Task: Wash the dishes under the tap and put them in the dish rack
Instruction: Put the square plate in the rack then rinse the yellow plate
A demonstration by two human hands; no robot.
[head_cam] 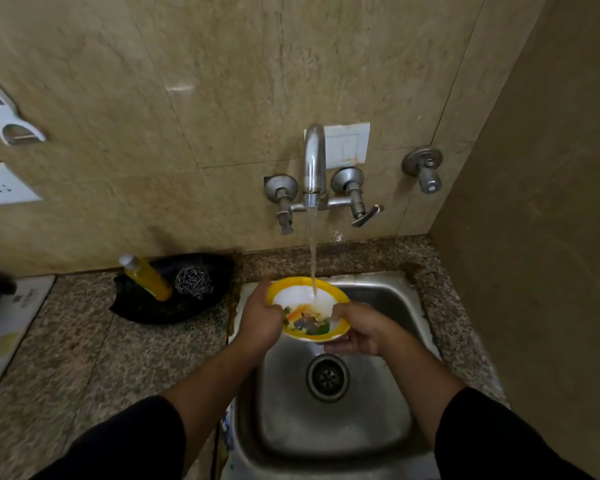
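At the far left we see a white board (11, 320) lying on the speckled counter (84, 358). Next along, a black tray (136, 308) holds a yellow bottle (148, 277), leaning, with a steel scrubber (193, 282) just beside it. Then comes our left hand (258, 317), fingers curled round the left rim of the bowl (298, 296) (yellow edge, white inside, a coloured print on its near wall), thumb hooked over the rim. We hold the bowl above the steel sink (326, 431), tilted toward us, right under the tap (314, 164), and the water (312, 254) lands on its white inside. Our right hand (355, 329) grips the bowl's near right side, thumb pressed inside, fingers wrapped beneath. Below the bowl sits the drain (327, 377). Further right, a separate valve (426, 169) sticks out of the tiled wall, well apart from the tap.
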